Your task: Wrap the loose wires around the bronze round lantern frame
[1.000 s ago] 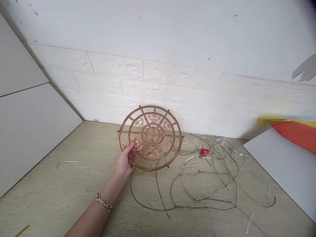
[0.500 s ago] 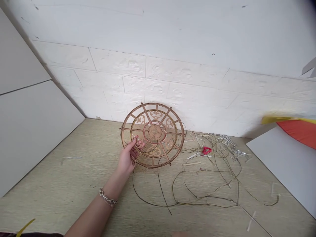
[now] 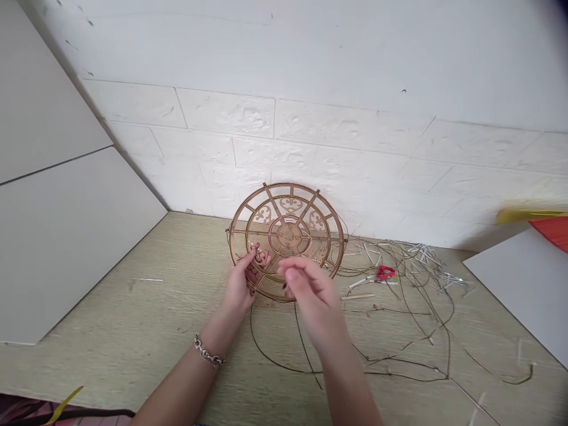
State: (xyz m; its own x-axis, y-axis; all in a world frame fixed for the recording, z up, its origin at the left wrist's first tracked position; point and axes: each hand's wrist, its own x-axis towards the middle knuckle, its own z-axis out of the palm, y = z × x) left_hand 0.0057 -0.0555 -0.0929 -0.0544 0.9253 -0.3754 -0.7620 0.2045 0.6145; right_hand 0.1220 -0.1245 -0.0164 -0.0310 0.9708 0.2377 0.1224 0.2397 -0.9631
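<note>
The left hand [image 3: 242,284] pinches a round, copper-coloured openwork frame [image 3: 290,235] by its lower left rim — its grip closed, the frame tilted up above the wood-grained desk [image 3: 177,302]. Beside that grip, the right hand [image 3: 313,290] holds thumb and fingertips together before the lower rim — a small dark tip [image 3: 284,286] shows there. Thin dark wires [image 3: 399,360] lie right of both grips.

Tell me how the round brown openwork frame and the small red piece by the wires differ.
The frame is brown; the red piece is red and far smaller. The frame is held tilted up by the left hand; the red piece lies among thin wires. The frame is a wheel of rings and spokes; the red piece is irregular. Both are near the white wall.
</note>
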